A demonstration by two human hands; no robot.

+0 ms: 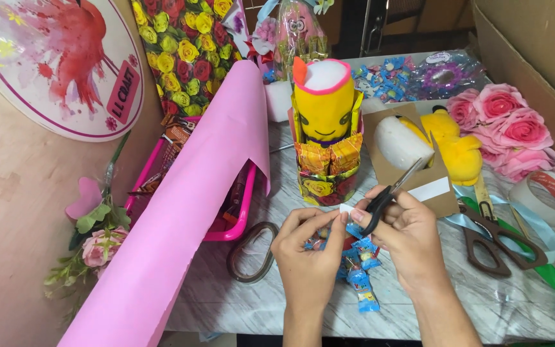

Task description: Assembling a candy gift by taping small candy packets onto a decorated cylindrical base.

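1. Bright, even light covers the marble-patterned tabletop [239,302]; colours read vivid and saturated throughout.
2. Shadows are soft and short: a faint one lies under the left hand [308,254] and right hand [403,241], a darker one beneath the pink paper roll [181,212].
3. Glare whitens the clear tape roll [550,193] and glints on the cellophane-wrapped gift [300,32] at the top.
4. The top centre, behind the table, falls into deep shade.
5. Focus is sharp at the centre; the round sign [59,64] softens slightly and bends with wide-angle distortion at the left edge.
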